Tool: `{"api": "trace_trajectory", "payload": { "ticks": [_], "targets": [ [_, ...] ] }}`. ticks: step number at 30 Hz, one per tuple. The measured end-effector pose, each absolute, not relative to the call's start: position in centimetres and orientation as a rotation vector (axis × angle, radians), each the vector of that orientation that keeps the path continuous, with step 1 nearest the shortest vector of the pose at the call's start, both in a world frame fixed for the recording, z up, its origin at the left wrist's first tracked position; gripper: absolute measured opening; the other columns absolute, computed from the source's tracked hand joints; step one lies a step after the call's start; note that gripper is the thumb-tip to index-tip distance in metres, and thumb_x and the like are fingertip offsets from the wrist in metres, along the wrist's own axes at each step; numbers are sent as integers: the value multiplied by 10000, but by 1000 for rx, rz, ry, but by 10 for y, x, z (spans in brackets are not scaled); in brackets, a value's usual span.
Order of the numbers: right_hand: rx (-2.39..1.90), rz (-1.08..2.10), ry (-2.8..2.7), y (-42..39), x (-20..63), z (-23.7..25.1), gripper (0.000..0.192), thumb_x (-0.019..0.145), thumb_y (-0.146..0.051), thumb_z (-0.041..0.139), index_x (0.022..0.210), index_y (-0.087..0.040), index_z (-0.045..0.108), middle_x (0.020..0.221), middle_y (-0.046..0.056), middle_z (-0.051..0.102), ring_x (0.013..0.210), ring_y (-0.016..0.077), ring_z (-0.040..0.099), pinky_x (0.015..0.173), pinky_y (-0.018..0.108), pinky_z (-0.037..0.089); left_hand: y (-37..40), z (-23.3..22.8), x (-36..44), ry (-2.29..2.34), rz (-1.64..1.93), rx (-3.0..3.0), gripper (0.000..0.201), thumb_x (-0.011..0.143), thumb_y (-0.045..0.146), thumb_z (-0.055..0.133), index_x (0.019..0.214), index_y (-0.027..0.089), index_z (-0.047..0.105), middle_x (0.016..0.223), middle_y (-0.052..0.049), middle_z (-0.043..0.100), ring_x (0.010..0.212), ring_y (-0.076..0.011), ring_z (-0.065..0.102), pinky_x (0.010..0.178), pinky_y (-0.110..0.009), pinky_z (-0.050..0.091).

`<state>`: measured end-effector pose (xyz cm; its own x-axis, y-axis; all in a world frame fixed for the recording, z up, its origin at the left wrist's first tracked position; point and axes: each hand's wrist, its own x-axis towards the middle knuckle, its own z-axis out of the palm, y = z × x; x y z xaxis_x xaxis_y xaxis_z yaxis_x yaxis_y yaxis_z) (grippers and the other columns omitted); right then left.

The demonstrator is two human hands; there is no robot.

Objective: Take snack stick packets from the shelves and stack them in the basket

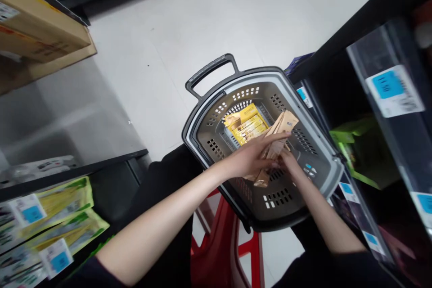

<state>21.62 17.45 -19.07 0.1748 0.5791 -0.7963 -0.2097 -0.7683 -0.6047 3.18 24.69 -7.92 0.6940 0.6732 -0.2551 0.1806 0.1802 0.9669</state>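
Note:
A grey shopping basket [266, 209] stands before me with its handle folded outward at the far side. Inside it lie yellow snack packets [248, 121]. Over the basket, my left hand [254, 157] is closed around several light-brown packets [286, 121], its fingers across their top. My right hand [286, 159] grips the same packets from the right and below, with most of its fingers hidden behind them. The brown packets slant from upper right to lower left within the basket's rim.
A red plastic stool [219, 243] is under the basket. Dark shelves with blue price tags [388, 85] run along the right. Yellow-green bags [64, 207] fill a shelf at lower left. A cardboard box [43, 36] sits at upper left, above the pale floor [148, 81].

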Motion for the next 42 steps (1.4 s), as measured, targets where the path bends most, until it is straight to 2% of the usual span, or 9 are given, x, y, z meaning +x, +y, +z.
{"api": "trace_trajectory", "payload": {
  "ticks": [5,9,12,16,21,26,29,33,42],
  "targets": [
    [-1607,1590,-633,166,194,-92,286,657,-436,662,795,-213,547,645,-25,607,567,138,576,531,254,464,234,-83,41,784,449,1381,889,668,171,660,1404,213,164,1435,-107,281,1306,-264,269,1068,-370,238],
    [-1652,1459,-664,163,185,-79,318,604,-342,717,857,-208,578,781,-3,654,700,154,602,638,266,480,224,-86,43,710,389,1444,1036,584,248,742,1410,178,121,1455,-148,207,1332,-276,196,1073,-361,213],
    [-1642,1376,-532,167,198,-84,358,608,-345,717,904,-193,585,808,-3,648,680,140,590,642,268,472,224,-88,42,672,440,1456,814,692,292,660,1379,195,234,1438,-110,264,1319,-224,240,1062,-317,224],
    [-1574,1155,-316,171,219,-83,275,640,-381,688,784,-202,537,628,-61,561,500,83,501,500,218,423,230,-95,44,685,445,1455,305,863,315,414,1064,161,584,1108,-75,598,1056,-166,520,934,-274,357],
    [-1565,1158,-208,167,216,-80,300,589,-346,728,773,-205,538,661,-49,595,538,110,558,530,250,470,224,-103,53,688,264,1450,272,718,396,614,806,141,644,772,-2,637,760,-144,565,699,-212,414],
    [-1604,1437,-333,161,202,-78,353,460,-221,795,751,-146,611,712,5,661,650,154,614,652,286,503,218,-104,58,687,165,1407,275,721,388,602,827,140,658,760,1,640,738,-139,557,674,-201,403],
    [-1639,1441,-308,163,207,-77,361,417,-211,812,714,-130,622,679,11,662,609,153,613,598,275,510,219,-103,59,658,185,1337,266,712,361,612,828,127,658,769,-5,638,736,-138,552,689,-210,409],
    [-1652,1195,-163,170,231,-76,347,450,-319,804,649,-144,579,547,-18,609,467,133,565,460,268,497,220,-103,61,659,177,1267,263,702,364,617,795,121,651,719,9,615,687,-128,538,660,-213,408],
    [-1544,966,-320,170,255,-76,357,671,-531,628,696,-197,503,573,-32,570,495,115,545,514,273,492,222,-100,58,634,226,1235,327,695,438,618,775,125,664,730,-7,635,697,-130,545,674,-220,406]
  ]
}}
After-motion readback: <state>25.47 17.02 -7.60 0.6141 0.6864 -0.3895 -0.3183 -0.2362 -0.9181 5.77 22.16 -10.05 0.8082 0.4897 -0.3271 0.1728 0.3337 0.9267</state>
